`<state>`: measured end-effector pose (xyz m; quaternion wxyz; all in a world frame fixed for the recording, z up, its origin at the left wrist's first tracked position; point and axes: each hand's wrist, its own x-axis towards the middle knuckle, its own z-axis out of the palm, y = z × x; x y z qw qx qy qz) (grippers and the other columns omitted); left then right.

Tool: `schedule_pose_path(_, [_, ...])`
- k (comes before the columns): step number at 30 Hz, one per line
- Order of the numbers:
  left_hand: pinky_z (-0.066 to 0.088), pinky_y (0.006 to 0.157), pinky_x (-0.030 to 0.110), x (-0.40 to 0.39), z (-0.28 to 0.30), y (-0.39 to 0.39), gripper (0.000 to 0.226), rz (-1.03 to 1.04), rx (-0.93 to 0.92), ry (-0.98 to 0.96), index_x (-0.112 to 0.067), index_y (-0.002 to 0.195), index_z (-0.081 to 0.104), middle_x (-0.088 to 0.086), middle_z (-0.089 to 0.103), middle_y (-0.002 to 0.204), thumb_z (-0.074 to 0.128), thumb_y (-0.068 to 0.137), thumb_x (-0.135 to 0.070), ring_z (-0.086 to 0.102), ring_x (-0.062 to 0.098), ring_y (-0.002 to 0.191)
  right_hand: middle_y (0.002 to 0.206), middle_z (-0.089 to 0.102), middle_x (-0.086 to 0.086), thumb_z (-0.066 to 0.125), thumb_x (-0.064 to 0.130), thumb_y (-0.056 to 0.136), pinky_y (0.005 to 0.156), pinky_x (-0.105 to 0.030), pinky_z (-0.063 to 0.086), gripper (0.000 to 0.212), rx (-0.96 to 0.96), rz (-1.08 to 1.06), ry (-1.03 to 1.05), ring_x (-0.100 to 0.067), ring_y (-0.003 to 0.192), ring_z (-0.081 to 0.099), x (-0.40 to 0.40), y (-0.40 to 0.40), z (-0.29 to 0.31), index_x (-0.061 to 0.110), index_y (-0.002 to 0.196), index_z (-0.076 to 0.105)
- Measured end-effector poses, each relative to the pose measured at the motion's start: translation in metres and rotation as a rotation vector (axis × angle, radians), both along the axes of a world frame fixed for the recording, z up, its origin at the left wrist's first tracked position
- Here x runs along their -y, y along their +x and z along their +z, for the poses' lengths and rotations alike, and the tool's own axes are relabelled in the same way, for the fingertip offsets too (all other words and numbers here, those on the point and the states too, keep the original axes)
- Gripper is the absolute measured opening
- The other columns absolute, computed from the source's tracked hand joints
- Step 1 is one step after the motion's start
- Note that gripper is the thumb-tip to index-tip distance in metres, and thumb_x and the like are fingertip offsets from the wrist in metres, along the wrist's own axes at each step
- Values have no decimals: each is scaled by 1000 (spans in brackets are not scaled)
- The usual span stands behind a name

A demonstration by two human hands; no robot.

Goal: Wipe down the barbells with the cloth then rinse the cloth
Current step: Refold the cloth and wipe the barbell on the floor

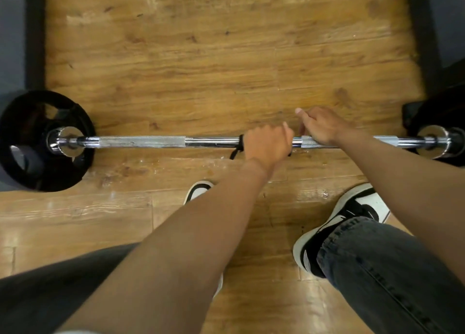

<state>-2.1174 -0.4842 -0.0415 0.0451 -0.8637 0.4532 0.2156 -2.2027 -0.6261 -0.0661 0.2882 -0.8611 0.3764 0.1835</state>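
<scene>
Looking straight down here at 1 barbell (pixel 151 142) lying across a wooden floor (pixel 201 56), chrome shaft running left to right. On its left end sits a black plate (pixel 37 142), resting on the floor at the edge of a dark border strip (pixel 35 31); on the right end another black plate (pixel 437 122) is only partly in view, behind a chrome sleeve (pixel 435 142).

The left hand (pixel 266 144) is on the smooth middle of the shaft, fingers curled over the bar and wrapped round a black cloth (pixel 237 147). Only a little of the cloth shows: a dark band peeking out at the left side of the fist and a loose tail hanging down toward the floor. So the cloth is right there on the bar, gripped in that fist.

Just beside it, the right hand (pixel 324 127) rests on the knurled section to the right, fingers (pixel 305 118) loosely bent over the top of the shaft, 1 fingertip lifted clear. Whether the thumb closes underneath, I cannot tell.

The 2 hands are close together, nearly touching.

Below, 2 black-and-white sneakers: the right shoe (pixel 339 223) planted near the bar under a dark jeans leg (pixel 390 270), the left shoe (pixel 198 190) mostly hidden beneath the forearm.
</scene>
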Motion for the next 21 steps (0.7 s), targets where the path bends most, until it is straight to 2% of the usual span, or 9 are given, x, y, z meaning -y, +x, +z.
schedule_pose_path(3, [35,67,33,10,1,-3,55,-112,-5,-42,-18,86,71,9,75,96,24,111,-35,71,33,90,89,69,-28,23,43,111,73,-39,41,69,96,-92,-359,-44,89,64,-14,-5,7,2,85,71])
schedule_pose_path(5, [40,73,35,13,-2,5,55,-151,-41,-28,-20,95,69,11,74,101,20,111,-36,69,34,96,89,68,-30,24,39,111,70,-42,37,66,104,-209,-496,-46,85,64,-31,-13,9,-2,88,71])
schedule_pose_path(8, [40,78,37,18,-5,12,56,-160,-140,-5,-18,110,70,12,72,111,18,111,-37,67,33,104,89,69,-30,27,40,110,72,-43,42,65,49,-269,-499,-46,83,65,-44,-18,7,-2,90,71])
schedule_pose_path(10, [40,74,37,7,-7,16,49,-207,-93,-41,-18,114,69,13,72,109,23,111,-36,67,35,101,99,70,-31,29,41,109,80,-45,47,63,-11,-243,-446,-47,93,66,-37,-12,7,-2,98,73])
schedule_pose_path(12, [38,68,36,-21,-10,31,39,-304,13,-30,-21,127,62,12,72,108,28,110,-31,69,37,98,115,68,-30,25,45,109,90,-44,47,63,-86,-182,-277,-46,108,63,-24,-7,9,3,105,73])
schedule_pose_path(13, [37,66,35,-40,-13,43,38,-319,59,-13,-22,129,60,11,73,106,29,109,-30,69,36,96,118,67,-29,24,49,109,91,-44,47,64,-106,-170,-173,-44,110,62,-17,-5,8,6,102,71])
schedule_pose_path(15, [40,64,36,-73,-13,73,36,-236,108,20,-22,117,62,9,73,98,28,109,-30,69,35,87,109,67,-29,23,53,108,82,-40,44,67,-79,-192,-113,-40,98,62,-11,0,4,6,87,65])
schedule_pose_path(18, [38,62,35,-85,-11,94,36,-186,195,118,-21,115,64,7,71,95,29,107,-27,63,33,78,91,66,-28,24,51,109,71,-38,37,68,85,-283,-321,-41,83,60,-22,-3,7,5,84,68])
schedule_pose_path(21, [35,63,34,-53,-12,48,42,-162,128,75,-18,104,69,7,74,95,29,108,-27,69,32,83,90,68,-31,29,41,111,70,-42,36,62,155,-311,-523,-46,82,63,-35,-18,14,0,94,72])
